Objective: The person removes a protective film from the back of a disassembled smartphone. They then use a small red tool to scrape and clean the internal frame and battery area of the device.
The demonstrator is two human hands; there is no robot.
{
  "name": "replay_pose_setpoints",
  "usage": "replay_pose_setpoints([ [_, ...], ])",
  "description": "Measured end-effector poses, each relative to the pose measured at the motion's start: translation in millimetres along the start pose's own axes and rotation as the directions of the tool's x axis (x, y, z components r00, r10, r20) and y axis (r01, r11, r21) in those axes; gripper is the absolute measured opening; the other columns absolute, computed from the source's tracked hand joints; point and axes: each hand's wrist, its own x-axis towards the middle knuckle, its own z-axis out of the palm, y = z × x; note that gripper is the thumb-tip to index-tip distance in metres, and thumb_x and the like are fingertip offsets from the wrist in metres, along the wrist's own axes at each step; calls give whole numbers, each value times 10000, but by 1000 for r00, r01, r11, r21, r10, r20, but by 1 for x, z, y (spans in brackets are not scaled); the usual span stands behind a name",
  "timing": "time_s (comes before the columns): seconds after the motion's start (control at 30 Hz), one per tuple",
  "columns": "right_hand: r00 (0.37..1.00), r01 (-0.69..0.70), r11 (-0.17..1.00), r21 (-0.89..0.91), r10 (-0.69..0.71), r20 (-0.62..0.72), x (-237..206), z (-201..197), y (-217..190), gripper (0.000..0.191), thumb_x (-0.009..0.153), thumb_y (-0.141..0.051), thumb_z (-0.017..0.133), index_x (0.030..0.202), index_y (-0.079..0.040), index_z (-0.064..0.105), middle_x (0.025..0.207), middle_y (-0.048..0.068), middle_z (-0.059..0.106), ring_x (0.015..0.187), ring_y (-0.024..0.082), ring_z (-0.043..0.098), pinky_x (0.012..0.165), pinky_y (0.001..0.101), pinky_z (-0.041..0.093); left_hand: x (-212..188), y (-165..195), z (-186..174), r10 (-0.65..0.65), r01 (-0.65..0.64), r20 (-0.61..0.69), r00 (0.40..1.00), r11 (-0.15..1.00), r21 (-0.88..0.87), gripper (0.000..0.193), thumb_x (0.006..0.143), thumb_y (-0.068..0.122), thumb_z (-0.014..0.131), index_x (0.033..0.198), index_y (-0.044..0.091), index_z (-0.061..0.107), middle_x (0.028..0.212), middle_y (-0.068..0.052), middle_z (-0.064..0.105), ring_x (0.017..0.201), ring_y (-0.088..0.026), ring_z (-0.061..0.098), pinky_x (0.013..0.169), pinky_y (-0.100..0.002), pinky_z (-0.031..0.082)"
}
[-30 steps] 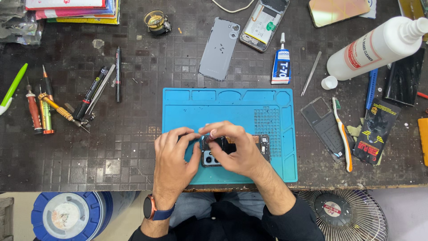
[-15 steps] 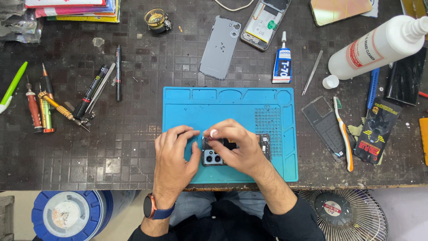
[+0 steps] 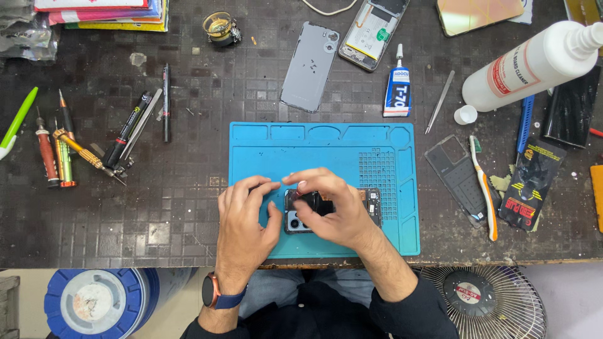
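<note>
Head view: right hand [image 3: 333, 210] hides phone [image 3: 370, 202] middle.

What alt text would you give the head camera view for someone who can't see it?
Seen from above, a person's left hand and right hand grip an opened phone on a blue work mat. Screwdrivers lie left, a white bottle right.
</note>
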Motion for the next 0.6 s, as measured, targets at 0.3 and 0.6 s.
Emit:
replay_pose_setpoints([
  [0.3, 1000, 12, 999, -44, -12, 10, 3, 0, -3, 494, 888, 85, 749, 1257, -119, 492, 1163, 144, 678, 1077, 238, 713, 870, 333, 644, 0, 0, 0, -2, 2, 6, 1000, 1000, 6, 313, 832, 67, 674, 1145, 57, 690, 1190, -100, 622, 1158, -294, 573, 1023, -460, 406],
  [0.6, 998, -63, 998, 25, 62, 17, -1, 1, 1, 433, 944, 129, 674, 1280, -65, 483, 1122, 139, 683, 1061, 228, 728, 865, 325, 663, 1, 1, -1, 7, -7, -1, 1000, 1000, 5, 323, 821, 57, 678, 1143, 65, 696, 1192, -95, 624, 1161, -293, 574, 1023, -453, 408],
])
